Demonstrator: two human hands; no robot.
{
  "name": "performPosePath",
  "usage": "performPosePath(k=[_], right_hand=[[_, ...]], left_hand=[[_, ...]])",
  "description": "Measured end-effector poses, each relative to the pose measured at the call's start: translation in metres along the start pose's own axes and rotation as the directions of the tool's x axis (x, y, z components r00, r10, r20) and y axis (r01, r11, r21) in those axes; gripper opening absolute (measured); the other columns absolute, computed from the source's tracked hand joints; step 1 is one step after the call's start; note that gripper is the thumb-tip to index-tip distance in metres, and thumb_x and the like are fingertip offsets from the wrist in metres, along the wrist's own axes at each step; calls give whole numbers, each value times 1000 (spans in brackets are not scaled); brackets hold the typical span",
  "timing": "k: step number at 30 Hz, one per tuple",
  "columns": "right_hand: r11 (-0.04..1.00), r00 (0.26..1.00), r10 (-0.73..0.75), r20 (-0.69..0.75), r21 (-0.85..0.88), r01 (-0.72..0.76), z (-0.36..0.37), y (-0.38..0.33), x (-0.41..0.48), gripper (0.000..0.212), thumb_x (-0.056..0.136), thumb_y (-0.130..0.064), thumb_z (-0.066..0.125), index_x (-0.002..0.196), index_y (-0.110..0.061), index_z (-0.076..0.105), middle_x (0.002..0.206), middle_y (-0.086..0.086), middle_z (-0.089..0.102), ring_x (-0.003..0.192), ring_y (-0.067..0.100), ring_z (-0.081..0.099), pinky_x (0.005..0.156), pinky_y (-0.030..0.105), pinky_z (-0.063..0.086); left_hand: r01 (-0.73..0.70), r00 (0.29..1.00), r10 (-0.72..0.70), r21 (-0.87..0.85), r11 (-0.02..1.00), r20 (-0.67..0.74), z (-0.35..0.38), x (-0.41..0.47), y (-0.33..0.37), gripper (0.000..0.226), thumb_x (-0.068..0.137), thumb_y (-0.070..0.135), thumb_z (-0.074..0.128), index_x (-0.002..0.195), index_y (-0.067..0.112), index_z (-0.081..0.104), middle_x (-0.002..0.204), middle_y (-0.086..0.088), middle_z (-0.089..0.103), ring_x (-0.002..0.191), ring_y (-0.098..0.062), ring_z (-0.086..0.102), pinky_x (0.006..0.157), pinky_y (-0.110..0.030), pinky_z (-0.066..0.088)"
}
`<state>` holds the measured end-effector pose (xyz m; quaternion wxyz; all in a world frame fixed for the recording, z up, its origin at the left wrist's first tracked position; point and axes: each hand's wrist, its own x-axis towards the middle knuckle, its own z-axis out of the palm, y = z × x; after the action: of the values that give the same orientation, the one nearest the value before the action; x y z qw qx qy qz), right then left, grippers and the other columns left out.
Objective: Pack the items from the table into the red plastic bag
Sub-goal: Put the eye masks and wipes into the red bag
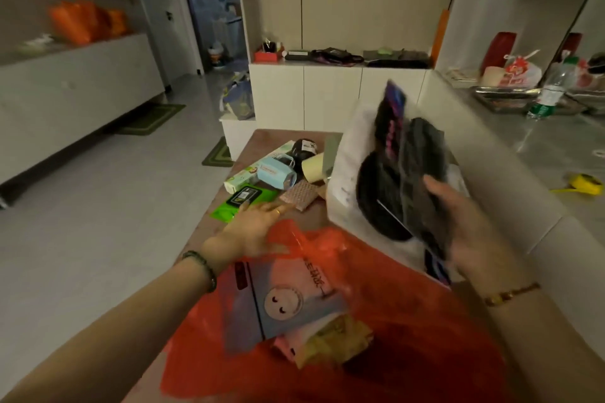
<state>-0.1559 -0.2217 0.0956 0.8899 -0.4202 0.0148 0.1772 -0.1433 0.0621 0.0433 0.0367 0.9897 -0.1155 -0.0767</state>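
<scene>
Gaping red plastic bag (409,321), crumpled, translucent, packets (278,301) inside.

Head cam: one wide-angle view from above the near end of the table (271,137), tilted forward and down.

Lens sits close over the red plastic bag (409,321), which fills the lower frame. Forearms enter from the bottom corners: left hand (258,222) at mid-frame, right hand (465,222) to the right, gripping a clear packet (393,173) raised near the camera. View runs the table's length and faces the white cabinets (334,91) on the far wall. Doorway (212,10) lies upper left and a counter (540,141) along the right edge. Straight lines bow toward the edges, and near things are blurred.
</scene>
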Motion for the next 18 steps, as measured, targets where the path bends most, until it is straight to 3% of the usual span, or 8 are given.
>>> performPosePath(k=[3,5,7,9,10,13,15,18], right_hand=[[930,935,353,42,-123,-345,16,57,-27,29,78,-14,56,59,-3,75,61,13,73,49,21,70,39,25,53],[826,833,550,57,-184,-533,22,98,-40,14,66,-7,64,73,-3,76,67,17,74,53,25,70,44,28,55],[778,799,602,8,-233,-584,19,123,-42,26,70,0,66,85,-20,74,73,15,74,60,26,71,53,31,58],[786,811,580,-78,-209,-582,7,130,-36,32,82,1,57,85,-29,68,69,13,74,57,24,71,52,31,58],[812,826,552,-109,-152,-563,4,127,-32,24,85,1,54,84,-17,69,65,14,73,54,24,70,47,30,57],[913,885,394,-246,-4,-408,-24,111,-8,25,91,-5,47,79,0,69,62,15,73,55,28,70,43,27,56],[936,938,321,-134,200,-291,-41,98,6,29,96,-13,39,100,-8,66,86,14,74,90,39,65,52,34,59],[924,811,318,-490,351,-150,-60,85,25,32,98,-19,36,125,-7,49,114,9,51,127,35,42,30,39,49]], left_hand=[[145,987,-157,-244,959,-28,3,0,-7,59,80,44,43,117,1,57,120,-23,61,112,-36,56,97,-42,43],[118,982,-166,-393,912,-90,1,3,-12,44,84,35,54,106,-2,62,106,-26,66,98,-36,63,89,-43,50],[67,966,-175,-469,881,-190,-6,6,-17,23,87,28,60,88,6,65,75,-12,68,67,-21,67,67,-36,53],[-9,945,-177,-564,826,-274,-16,7,-20,22,87,23,61,78,4,62,55,3,57,41,0,54,50,-22,46],[-33,938,-180,-593,804,-297,-19,9,-21,23,87,22,61,76,2,63,52,5,54,35,3,50,43,-14,41],[-72,925,-188,-638,766,-330,-27,12,-21,17,85,24,64,75,10,66,60,4,60,44,2,55,45,-10,40],[-102,921,-188,-677,728,-341,-30,15,-18,12,84,22,65,73,18,63,70,-1,65,62,-10,60,57,-19,48],[-132,937,-157,-734,666,-311,-27,18,-7,16,84,17,66,71,26,62,79,-11,67,70,-21,61,64,-24,51]])
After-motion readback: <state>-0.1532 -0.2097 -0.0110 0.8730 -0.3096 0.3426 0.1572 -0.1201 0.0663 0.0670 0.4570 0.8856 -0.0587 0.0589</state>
